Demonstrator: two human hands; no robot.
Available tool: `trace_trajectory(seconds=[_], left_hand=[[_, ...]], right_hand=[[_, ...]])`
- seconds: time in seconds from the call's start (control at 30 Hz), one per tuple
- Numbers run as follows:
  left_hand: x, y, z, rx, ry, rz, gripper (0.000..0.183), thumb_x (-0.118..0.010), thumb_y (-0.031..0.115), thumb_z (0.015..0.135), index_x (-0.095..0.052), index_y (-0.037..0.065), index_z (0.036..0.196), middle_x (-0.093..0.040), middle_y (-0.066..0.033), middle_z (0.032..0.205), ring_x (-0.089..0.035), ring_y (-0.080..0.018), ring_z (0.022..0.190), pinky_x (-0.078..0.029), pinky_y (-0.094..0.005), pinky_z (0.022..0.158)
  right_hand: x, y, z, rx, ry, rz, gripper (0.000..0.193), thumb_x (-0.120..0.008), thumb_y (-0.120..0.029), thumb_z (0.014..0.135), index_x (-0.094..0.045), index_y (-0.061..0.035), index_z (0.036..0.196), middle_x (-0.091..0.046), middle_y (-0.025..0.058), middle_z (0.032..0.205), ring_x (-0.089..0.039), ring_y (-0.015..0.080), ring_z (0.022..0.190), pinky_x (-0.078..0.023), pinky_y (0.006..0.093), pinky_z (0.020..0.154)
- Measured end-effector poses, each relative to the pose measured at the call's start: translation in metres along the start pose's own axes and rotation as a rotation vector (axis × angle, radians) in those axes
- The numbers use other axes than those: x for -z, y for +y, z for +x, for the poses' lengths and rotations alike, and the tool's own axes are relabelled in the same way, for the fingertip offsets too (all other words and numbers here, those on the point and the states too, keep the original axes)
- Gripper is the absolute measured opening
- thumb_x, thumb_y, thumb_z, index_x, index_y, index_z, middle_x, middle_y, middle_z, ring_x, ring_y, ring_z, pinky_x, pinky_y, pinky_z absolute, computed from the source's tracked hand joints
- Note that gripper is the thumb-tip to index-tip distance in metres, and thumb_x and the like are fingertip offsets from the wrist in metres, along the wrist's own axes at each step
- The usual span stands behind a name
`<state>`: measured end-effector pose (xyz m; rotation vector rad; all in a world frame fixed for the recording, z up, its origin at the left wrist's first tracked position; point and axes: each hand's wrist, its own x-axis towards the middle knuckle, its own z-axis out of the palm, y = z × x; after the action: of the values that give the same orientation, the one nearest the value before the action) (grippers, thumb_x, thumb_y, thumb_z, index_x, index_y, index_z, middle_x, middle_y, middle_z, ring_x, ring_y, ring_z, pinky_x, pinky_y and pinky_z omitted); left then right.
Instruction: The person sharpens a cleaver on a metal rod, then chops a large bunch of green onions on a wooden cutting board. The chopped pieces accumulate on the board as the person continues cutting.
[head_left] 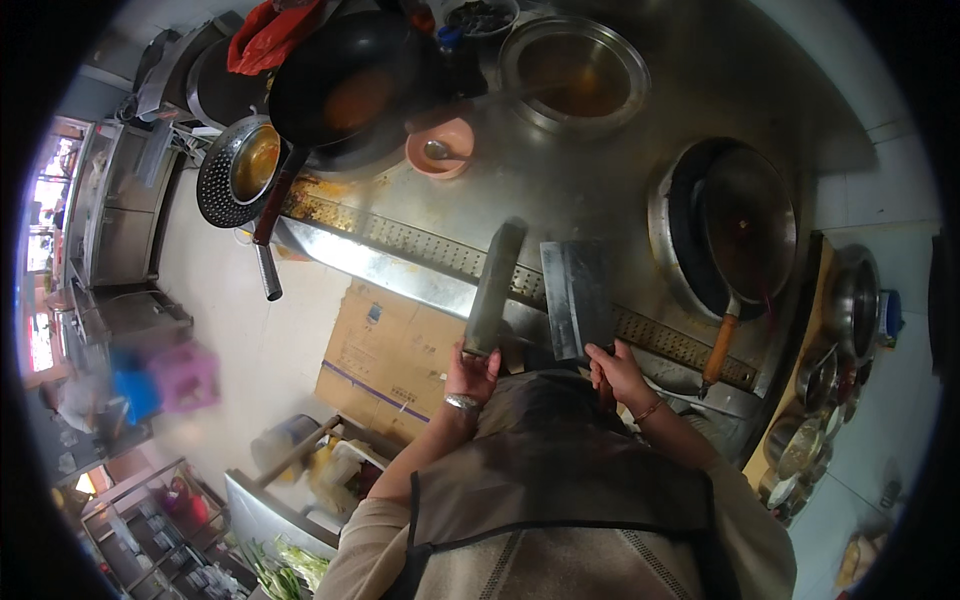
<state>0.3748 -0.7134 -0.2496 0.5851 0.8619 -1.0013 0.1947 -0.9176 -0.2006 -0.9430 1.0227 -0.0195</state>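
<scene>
The left hand (472, 378), at center frame, is closed on the near end of a long grey-green piece (492, 290); its exact kind cannot be told from where I stand. The right hand (620, 375), just right of center, is clamped at the near corner of a broad cleaver (578, 300), its grip largely covered by the fingers. Piece and blade point up the frame, side by side and apart.

Step in hand, as judged: both items held ready, no cut under way. The next move calls for firm support beneath the piece and left fingers clear of the edge.

Beyond the hands lies the steel counter (560, 190). Containers on or beside it:

- Upper center: pink bowl (413, 150), containing a spoon (437, 150).
- Top, right of center: round metal pot (510, 75), containing brownish liquid.
- Upper left: black wok (300, 100), with a reddish-brown patch inside.
- Left of that wok: perforated strainer (213, 185), with a metal bowl (236, 165) of orange-brown liquid against it.
- Right: wooden-handled pan (750, 225), resting over a larger wok (675, 250); contents too dark to identify.
</scene>
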Motion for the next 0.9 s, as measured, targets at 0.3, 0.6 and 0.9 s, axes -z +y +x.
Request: trace_trajectory(seconds=[0.3, 0.6, 0.9], left_hand=[[-0.01, 0.025, -0.014, -0.577, 0.087, 0.925, 0.078, -0.069, 0.04, 0.079, -0.033, -0.004, 0.133, -0.045, -0.0209, 0.126, -0.047, -0.0324, 0.114, -0.039, -0.0431, 0.098], [-0.034, 0.021, -0.002, -1.144, -0.079, 1.825, 0.071, -0.076, 0.014, 0.06, -0.047, 0.001, 0.123, -0.055, -0.0222, 0.111, -0.051, -0.0399, 0.103, -0.045, -0.0445, 0.088], [-0.033, 0.007, 0.007, -1.111, -0.161, 1.909, 0.07, -0.077, 0.016, 0.062, -0.046, 0.0, 0.123, -0.054, -0.0237, 0.113, -0.051, -0.0409, 0.105, -0.045, -0.0446, 0.089]], right_hand=[[-0.022, -0.004, 0.007, 0.068, -0.148, -0.14, 0.023, -0.063, -0.019, 0.089, -0.048, -0.0028, 0.097, -0.05, 0.0005, 0.059, -0.047, 0.0087, 0.044, -0.041, 0.0246, 0.04], [-0.008, 0.009, -0.009, 0.007, -0.118, -0.243, 0.019, -0.062, -0.019, 0.09, -0.049, -0.0051, 0.092, -0.052, 0.0011, 0.059, -0.048, 0.0085, 0.045, -0.04, 0.0241, 0.042], [-0.038, -0.085, 0.06, -0.027, 0.049, -0.408, 0.026, -0.062, -0.026, 0.087, -0.047, -0.0047, 0.084, -0.049, 0.002, 0.051, -0.047, 0.0113, 0.039, -0.037, 0.0272, 0.037]])
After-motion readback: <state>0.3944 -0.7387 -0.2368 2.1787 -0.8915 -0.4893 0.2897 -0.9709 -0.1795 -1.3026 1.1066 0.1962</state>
